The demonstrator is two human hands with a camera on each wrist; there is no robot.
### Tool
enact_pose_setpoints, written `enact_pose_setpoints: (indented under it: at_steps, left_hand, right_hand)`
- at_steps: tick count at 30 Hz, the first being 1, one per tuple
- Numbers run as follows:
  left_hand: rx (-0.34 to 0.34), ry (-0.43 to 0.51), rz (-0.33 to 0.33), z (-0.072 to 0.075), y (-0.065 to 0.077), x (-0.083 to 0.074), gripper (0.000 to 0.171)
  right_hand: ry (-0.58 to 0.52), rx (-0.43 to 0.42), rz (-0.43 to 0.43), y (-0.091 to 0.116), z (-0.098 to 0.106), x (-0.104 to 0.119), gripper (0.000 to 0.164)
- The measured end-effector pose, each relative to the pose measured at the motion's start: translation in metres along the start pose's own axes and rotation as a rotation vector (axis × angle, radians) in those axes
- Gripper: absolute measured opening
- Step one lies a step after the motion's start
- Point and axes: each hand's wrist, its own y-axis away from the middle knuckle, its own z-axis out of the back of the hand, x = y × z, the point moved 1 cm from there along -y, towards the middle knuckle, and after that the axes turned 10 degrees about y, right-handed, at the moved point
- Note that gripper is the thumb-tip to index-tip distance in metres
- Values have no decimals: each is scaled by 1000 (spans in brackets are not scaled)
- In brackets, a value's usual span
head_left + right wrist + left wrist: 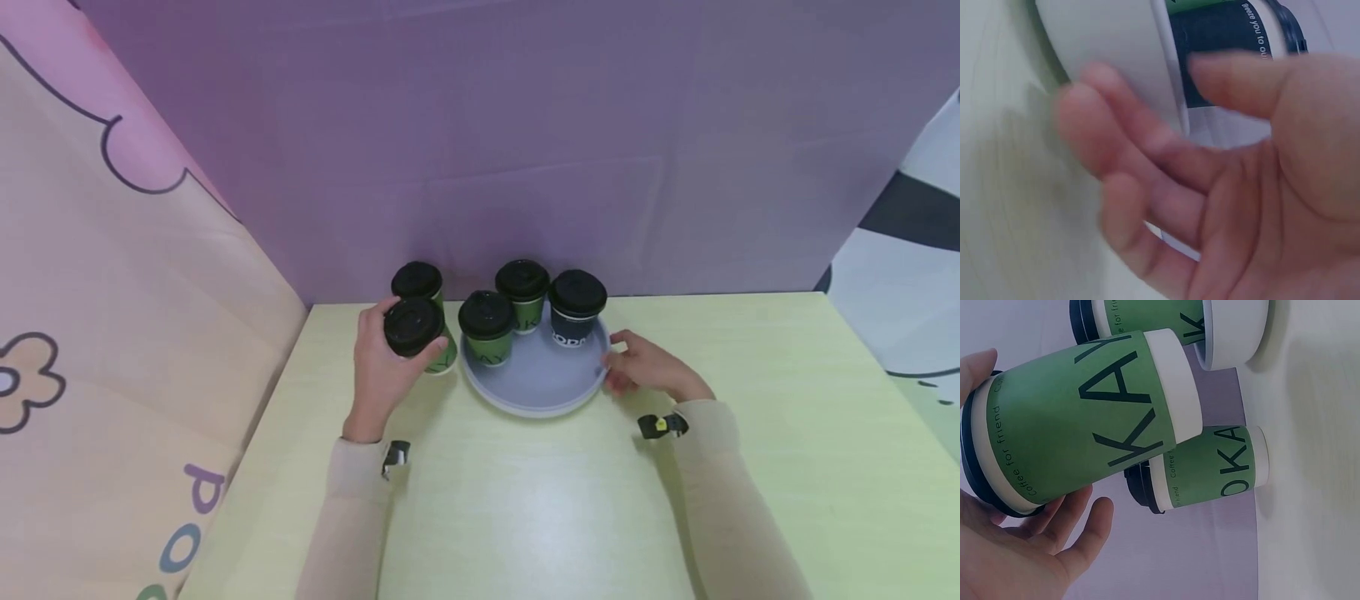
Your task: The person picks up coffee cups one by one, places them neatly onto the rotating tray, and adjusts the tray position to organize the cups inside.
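A person's left hand grips a green paper coffee cup near its black lid, thumb on one side and fingers curled round the other. The cup is at the left of a round blue-grey tray, held above the table. It is tilted: the lid points up and to the person's left, the base down and to the right, toward the tray, so its long axis slants away from upright. Dark capitals reading "KAY" show on its side, with "Coffee for friend" in small print near the lid.

The right hand is at the tray's right rim, fingers bent by the outer wall and thumb just above them. Blur hides whether they pinch the rim.

Three lidded cups stand upright on the tray: a front green cup, a rear green cup and a dark cup. Another green cup stands upright on the table just behind the held one.

The table is pale yellow-green with faint grain. A plain purple backdrop rises behind it. On the left, a cream panel carries an outlined flower and coloured letters; on the right, a white panel has black shapes.
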Motion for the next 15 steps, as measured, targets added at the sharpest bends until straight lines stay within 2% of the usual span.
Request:
enact_pose_setpoints:
  at_steps: [4,9,15]
  left_hand:
    - [9,14,-11,0,0,-1,91]
    - [30,25,-29,0,1,-5,91]
    - [78,41,-50,0,3,-9,89]
  right_hand:
    - [29,-138,-29,-4,1,-2,43]
    - [64,-287,-71,-15,-4,-7,42]
    - [33,-328,-101,-21,-12,-9,42]
